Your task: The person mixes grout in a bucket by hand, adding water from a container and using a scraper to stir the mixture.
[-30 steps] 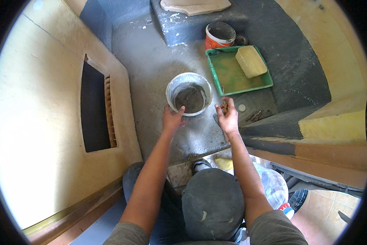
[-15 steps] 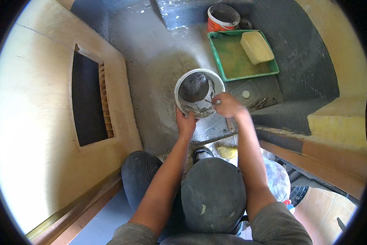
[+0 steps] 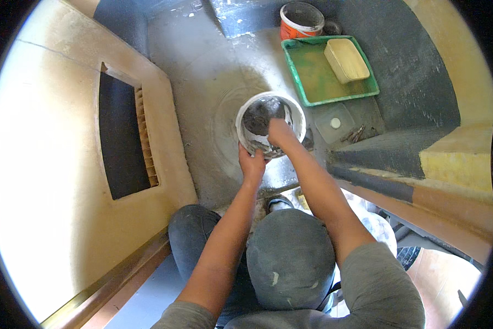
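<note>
A white round bucket point(image 3: 299, 118) stands on the grey floor in front of me, with dark grey paste point(image 3: 259, 116) inside and smeared on its inner wall. My left hand point(image 3: 252, 163) grips the bucket's near left side, thumb up by the rim. Reaching over the near right rim, my right hand point(image 3: 281, 132) is inside the bucket with its fingers curled closed. Whatever it holds is hidden by the hand and the bucket wall.
Beyond the bucket to the right lies a green tray point(image 3: 307, 102) with a cream rectangular tub point(image 3: 348, 61) in it. An orange-and-white bucket point(image 3: 301, 19) stands behind. A clear lid-like sheet point(image 3: 326, 131) lies nearer. A wall with a dark opening point(image 3: 123, 134) rises left.
My right hand has moved left from the bucket's right rim to down inside it. My left hand keeps its hold on the bucket. The view has shifted slightly.
</note>
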A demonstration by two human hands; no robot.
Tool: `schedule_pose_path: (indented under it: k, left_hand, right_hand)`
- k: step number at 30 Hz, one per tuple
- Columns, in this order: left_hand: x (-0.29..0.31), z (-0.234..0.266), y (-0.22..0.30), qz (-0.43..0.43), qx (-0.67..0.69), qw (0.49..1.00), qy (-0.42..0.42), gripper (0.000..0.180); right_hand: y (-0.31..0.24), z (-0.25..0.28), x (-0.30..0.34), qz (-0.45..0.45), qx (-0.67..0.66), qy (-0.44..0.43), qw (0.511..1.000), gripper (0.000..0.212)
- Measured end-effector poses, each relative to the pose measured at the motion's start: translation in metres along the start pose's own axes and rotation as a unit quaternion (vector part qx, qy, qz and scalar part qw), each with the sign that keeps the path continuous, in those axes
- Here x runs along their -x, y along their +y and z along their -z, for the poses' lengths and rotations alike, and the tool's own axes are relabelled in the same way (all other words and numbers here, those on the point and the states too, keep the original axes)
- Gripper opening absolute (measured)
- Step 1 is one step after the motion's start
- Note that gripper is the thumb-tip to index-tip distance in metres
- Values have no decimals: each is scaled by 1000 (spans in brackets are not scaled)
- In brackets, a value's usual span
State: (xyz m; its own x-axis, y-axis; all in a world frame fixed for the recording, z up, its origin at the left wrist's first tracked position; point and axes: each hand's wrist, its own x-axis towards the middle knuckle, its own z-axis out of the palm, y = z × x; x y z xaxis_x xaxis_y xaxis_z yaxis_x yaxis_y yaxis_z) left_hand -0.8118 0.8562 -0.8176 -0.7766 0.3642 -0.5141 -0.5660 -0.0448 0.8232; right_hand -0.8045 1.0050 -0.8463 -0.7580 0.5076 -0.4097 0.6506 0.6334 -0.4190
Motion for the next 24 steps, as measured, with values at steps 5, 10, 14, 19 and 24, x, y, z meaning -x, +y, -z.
schedule_pose_path:
  k: [5,10,14,19,24]
  left_hand:
    - [-23,32,-11,-163,-239,957,21,73]
    - [-11,3,2,-66,-161,985,7,74]
    - [-18,12,4,-73,-136,988,-3,74]
    - [-5,-1,15,0,-36,999,-34,73]
    - [15,-4,-9,-47,-72,995,-41,75]
  right_hand:
    - [-61,42,29,-5,1,-40,999,26]
    - [-48,85,37,-79,-8,-13,997,27]
    - [-48,80,40,-98,12,-18,995,28]
    - [-50,80,42,-104,56,-1,993,28]
    - [-29,72,33,-104,85,25,991,27]
